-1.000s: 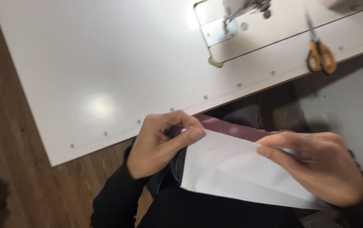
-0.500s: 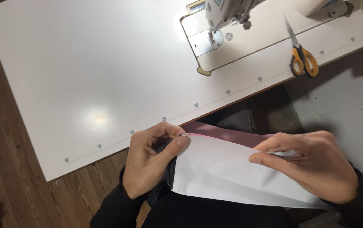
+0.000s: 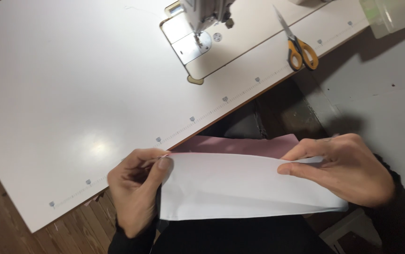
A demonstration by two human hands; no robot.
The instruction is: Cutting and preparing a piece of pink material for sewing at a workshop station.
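We see the left hand (image 3: 136, 188) pinching one end of a white sheet (image 3: 240, 186) and the right hand (image 3: 348, 171) pinching the other, holding it flat below the edge of the white bench (image 3: 70, 84). A pink layer (image 3: 240, 145) peeks out behind it, mostly hidden. The sewing machine (image 3: 202, 14) is cut off at the top; yellow-handled scissors (image 3: 296, 42) lie nearby.
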